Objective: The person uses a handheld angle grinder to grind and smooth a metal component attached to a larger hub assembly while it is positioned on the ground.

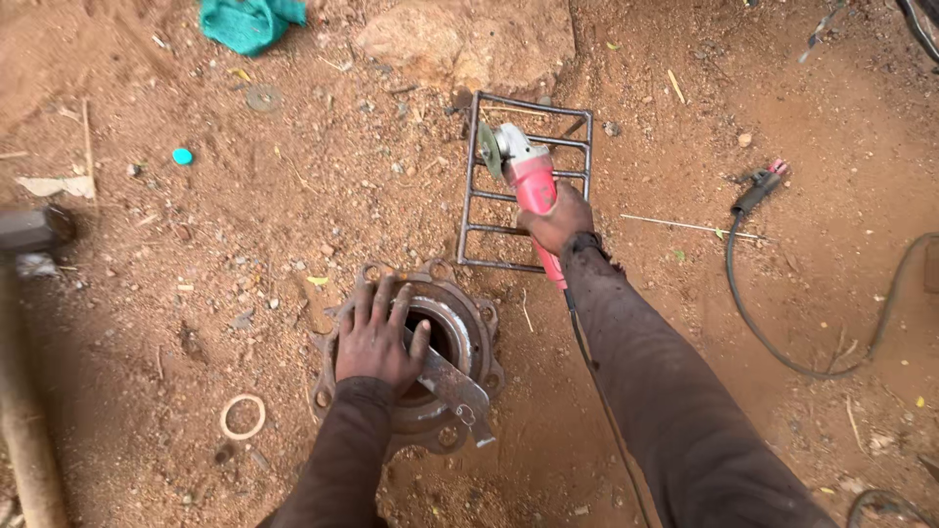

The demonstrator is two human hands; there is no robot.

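Observation:
My right hand (557, 219) grips a red angle grinder (528, 176), its disc (486, 149) at the upper left bar of a small welded metal grid frame (479, 235) lying on the dirt. My left hand (377, 337) rests flat on a round rusty metal hub with bolt holes (469, 323), fingers spread. A flat metal piece (452, 383) lies across the hub beside that hand. The grinder's cord runs back along my right sleeve.
A large stone (469, 39) sits just beyond the frame, with a green cloth (246, 22) at top left. A welding electrode holder (761, 186) and black cable (782, 342) lie to the right. A thin rod (685, 227), a pale ring (243, 416) and a hammer (29, 230) lie about.

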